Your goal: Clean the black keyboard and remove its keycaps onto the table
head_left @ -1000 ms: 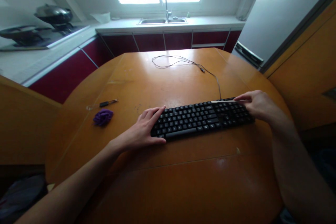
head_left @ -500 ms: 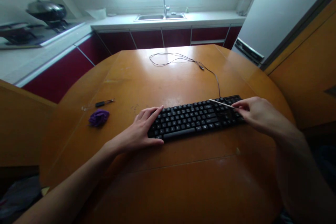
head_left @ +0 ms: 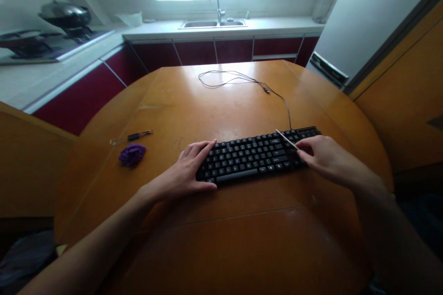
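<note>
Kbd [head_left: 247, 159] btwn L/R hands [head_left: 187, 168]

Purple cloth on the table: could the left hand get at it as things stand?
Probably yes. The purple cloth lies to the left of the left hand, with only tabletop showing between them, though the hand would likely have to leave the keyboard first.

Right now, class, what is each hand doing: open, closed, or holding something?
Left hand: open, thumb and fingers spread against the left end of the keyboard.
Right hand: closed, fingertips pinching a thin white stick.
</note>
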The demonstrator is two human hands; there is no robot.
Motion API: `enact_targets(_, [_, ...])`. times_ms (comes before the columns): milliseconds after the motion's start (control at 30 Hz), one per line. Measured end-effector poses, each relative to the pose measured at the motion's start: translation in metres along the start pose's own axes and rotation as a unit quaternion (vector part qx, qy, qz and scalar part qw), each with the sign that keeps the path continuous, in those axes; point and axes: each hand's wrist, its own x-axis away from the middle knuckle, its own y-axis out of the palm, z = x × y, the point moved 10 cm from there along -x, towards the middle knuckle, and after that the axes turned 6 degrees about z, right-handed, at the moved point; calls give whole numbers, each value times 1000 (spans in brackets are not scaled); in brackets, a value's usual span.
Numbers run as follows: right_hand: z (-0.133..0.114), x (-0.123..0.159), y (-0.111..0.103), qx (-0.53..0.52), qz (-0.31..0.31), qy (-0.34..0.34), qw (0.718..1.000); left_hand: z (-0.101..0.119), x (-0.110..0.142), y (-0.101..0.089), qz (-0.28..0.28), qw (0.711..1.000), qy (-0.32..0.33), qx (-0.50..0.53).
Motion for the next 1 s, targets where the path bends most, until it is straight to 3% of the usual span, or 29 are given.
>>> enact_targets(200, [1,9,2,36,-16,7,999,-1,0,1,-2,1000,-2,-3])
enact_targets(533, [-9,5,7,83,11,5,996,-1,0,0,-5,1000,-4,-3])
enact_targets(733, [-8,-4,-3,70,64,30,995,-1,0,1,-6,1000,-2,-4])
enact_targets(1000, [-2,0,-15,62,90,45,993,-1,1,1,-4,1000,-3,-6])
